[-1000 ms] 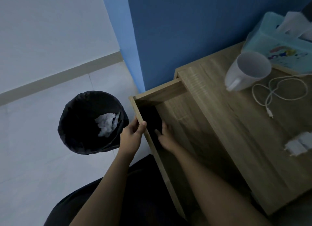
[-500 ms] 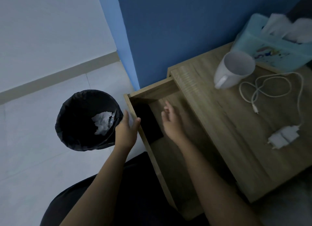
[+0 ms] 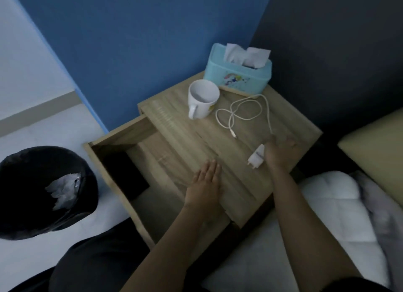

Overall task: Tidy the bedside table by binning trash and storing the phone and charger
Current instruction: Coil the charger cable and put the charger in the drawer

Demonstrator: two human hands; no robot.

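Both forearms are bare with no sleeves, and dark trousers (image 3: 93, 259) cover the lap.

Counter (image 3: 174, 126) front and left portion lies bare. Rear is occupied by mug (image 3: 202, 102), tissue box (image 3: 237, 78) and looped cable (image 3: 242, 115). Open drawer (image 3: 122, 139) offers free floor right of the phone (image 3: 125, 174). Bin (image 3: 41, 191) stands left of it.

The phone (image 3: 125, 176) lies in the open drawer (image 3: 122, 137), left of the charger (image 3: 256, 158) on the tabletop (image 3: 185, 143).

Black phone (image 3: 128, 178) flat in the open drawer (image 3: 113, 139); white charger (image 3: 256, 158) and looped cable (image 3: 239, 110) on the worktop (image 3: 178, 139).
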